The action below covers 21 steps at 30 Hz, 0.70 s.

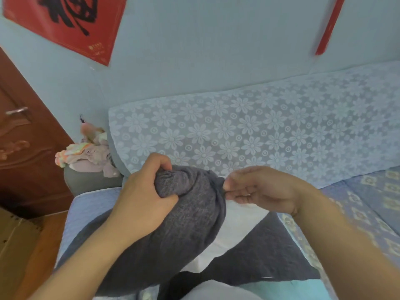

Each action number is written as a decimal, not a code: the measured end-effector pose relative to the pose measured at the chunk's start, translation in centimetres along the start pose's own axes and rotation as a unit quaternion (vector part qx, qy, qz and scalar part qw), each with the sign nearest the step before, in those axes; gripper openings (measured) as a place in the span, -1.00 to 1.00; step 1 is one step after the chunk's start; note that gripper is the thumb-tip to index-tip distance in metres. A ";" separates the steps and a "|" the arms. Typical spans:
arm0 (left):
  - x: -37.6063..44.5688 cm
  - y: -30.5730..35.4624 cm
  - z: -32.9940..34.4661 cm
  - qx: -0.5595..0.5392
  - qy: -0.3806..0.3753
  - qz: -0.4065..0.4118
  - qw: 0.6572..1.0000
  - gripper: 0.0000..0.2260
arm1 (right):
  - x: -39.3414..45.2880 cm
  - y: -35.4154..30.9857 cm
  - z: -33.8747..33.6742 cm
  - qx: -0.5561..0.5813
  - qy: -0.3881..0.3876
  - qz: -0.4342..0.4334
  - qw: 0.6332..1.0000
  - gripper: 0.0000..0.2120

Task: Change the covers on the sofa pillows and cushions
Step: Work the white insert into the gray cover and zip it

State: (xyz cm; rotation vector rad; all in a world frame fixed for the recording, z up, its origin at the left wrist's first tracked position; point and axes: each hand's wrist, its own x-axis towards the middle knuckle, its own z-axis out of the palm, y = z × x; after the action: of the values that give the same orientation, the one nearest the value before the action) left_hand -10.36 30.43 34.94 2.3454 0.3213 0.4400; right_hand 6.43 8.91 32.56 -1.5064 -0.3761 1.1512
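Presently the left hand [142, 191] grips a bunched corner of the grey cover [190, 215], fingers curled round the fabric. Right hand [257, 189] pinches the cover's edge just beside it, thumb against fingertips. White pillow [233, 226] shows through the cover's opening, partly enclosed, lying on the sofa [368, 204] seat before the lace-draped backrest [249, 131]. Crumpled cloths [88, 154] sit on the armrest at left, apart from the hands

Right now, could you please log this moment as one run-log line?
left hand: grips grey cover | right hand: pinches cover edge | white pillow: partly covered | on sofa
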 end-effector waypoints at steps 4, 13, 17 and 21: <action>-0.4 -1.8 0.3 -0.043 0.005 -0.029 0.999 -0.50 | 2.4 3.4 1.3 0.231 0.012 0.088 0.969 -0.79; -1.2 -2.0 -0.5 0.062 -0.014 0.017 0.998 -0.57 | 3.2 5.1 2.7 0.262 -0.027 0.170 0.949 -0.85; -1.8 -1.5 -0.8 0.036 -0.022 0.029 0.999 -0.54 | 3.0 4.9 1.2 0.340 0.015 0.145 0.929 -0.84; -1.9 -0.5 -1.0 0.023 0.012 0.056 0.998 -0.55 | 2.7 5.3 -1.0 0.387 0.076 0.141 0.908 -0.91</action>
State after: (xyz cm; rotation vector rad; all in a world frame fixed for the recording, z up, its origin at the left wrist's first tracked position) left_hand -12.58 30.77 34.83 2.4140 0.2127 0.5192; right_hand 6.61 8.73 26.51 -0.9381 0.3955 1.1948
